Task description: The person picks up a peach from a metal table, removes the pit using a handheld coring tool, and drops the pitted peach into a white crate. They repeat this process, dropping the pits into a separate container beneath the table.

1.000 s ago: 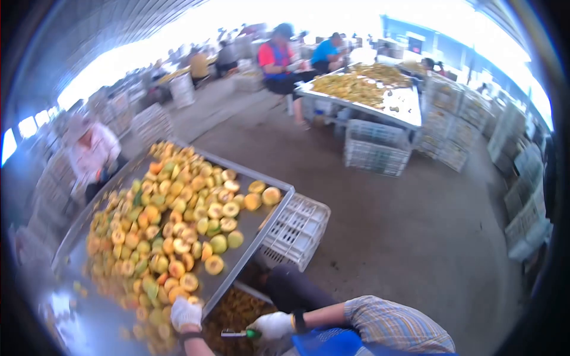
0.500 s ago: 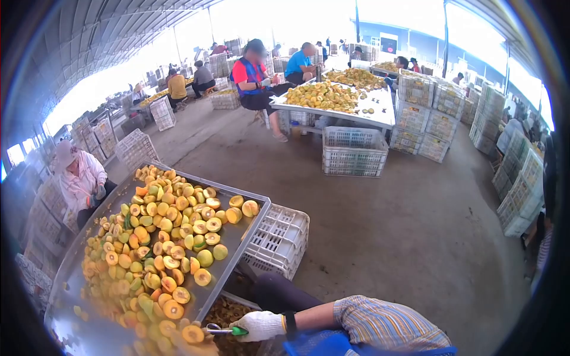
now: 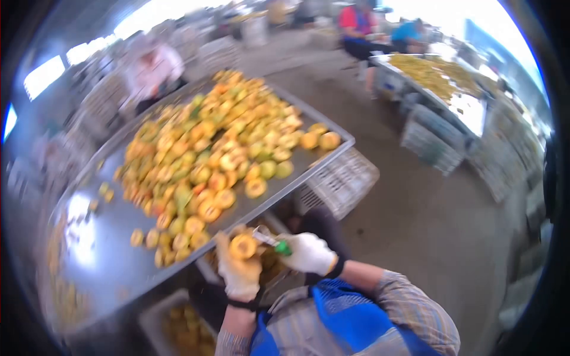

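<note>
My left hand [image 3: 238, 274], in a white glove, holds up a halved yellow peach [image 3: 243, 247] with its cut face showing. Closed round the green handle of a pitting tool [image 3: 283, 248] is my gloved right hand [image 3: 310, 255]. The tool's metal loop end is beside the peach half; blur hides whether they touch. Both hands are just off the near edge of a metal table [image 3: 148, 280], where a heap of peach halves [image 3: 196, 157] is spread. Beneath my hands a container [image 3: 274, 272] of brownish scraps is partly hidden.
A white plastic crate [image 3: 341, 184] stands by the table's right corner. Lower left is a bin [image 3: 155, 323] with fruit pieces. Across the table sits a person in a pink top [image 3: 155, 71]. Farther off, people sit at another fruit-covered table [image 3: 475, 113], with stacked crates [image 3: 504, 148] nearby.
The view has swung left and down, bringing my left hand with the peach half clearly into sight. The right hand still grips the pitting tool, close to the peach half.
</note>
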Tool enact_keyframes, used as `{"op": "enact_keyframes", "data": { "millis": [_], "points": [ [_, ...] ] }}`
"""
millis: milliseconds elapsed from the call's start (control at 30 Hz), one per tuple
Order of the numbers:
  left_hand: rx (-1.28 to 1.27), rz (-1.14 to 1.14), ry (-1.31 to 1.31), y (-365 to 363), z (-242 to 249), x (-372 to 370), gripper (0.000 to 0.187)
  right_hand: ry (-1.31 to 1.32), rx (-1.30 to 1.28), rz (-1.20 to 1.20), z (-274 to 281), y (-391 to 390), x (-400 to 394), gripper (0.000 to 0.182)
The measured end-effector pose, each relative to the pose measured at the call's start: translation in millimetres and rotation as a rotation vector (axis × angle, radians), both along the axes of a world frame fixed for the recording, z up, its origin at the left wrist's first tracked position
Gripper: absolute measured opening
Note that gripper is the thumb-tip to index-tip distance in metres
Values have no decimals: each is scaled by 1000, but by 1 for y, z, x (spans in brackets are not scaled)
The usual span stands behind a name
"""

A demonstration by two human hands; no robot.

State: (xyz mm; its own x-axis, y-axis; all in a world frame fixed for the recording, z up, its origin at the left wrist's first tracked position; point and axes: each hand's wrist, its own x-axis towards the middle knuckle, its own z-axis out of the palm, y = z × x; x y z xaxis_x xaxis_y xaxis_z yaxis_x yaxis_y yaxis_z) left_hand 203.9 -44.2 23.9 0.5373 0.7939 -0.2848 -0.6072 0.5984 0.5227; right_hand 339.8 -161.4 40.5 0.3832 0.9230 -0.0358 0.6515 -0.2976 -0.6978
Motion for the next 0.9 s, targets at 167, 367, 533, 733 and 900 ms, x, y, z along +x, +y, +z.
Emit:
{"op": "enact_keyframes", "data": {
  "millis": [167, 367, 533, 733, 900],
  "points": [
    [-20, -58, -79, -9, 2, 0, 55, -58, -40, 139, 4, -2, -9, 38],
    [3, -40, -35, -15, 8, 4, 53, -272, 30, 202, -1, 2, -9, 40],
    [0, 9, 33, -23, 6, 2, 56, -287, -29, 227, -3, 4, -8, 37],
    [-9, 30, 116, -31, -7, 0, 60, -211, -63, 325, -26, 6, -2, 14],
    [80, 68, 223, -35, -8, -1, 64, -229, -195, 438, -26, 15, 9, 14]
  ]
}}
